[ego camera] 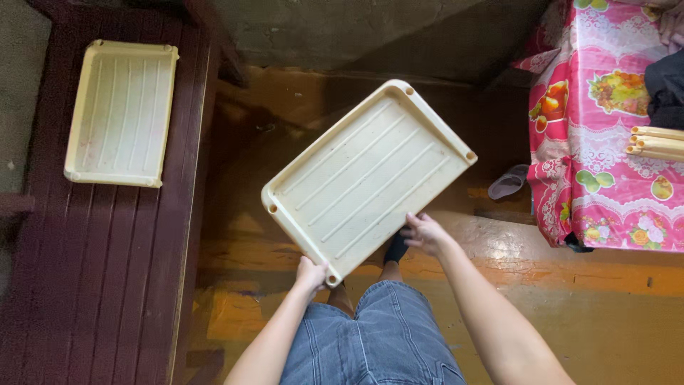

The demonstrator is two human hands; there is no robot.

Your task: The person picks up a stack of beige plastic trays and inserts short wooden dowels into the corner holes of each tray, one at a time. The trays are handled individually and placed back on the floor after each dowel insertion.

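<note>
The left hand (311, 274) is curling its fingers around the near corner of a ribbed cream plastic tray (367, 178), while the right hand (426, 233) is pinching the same tray's near edge, holding it tilted above the worn orange floor (605, 306). Farther off, a matching rectangular tray (121, 113) is lying flat on a dark slatted wooden bench (100, 271), and a glossy pink floral tablecloth (605, 142) is hanging at the right.
</note>
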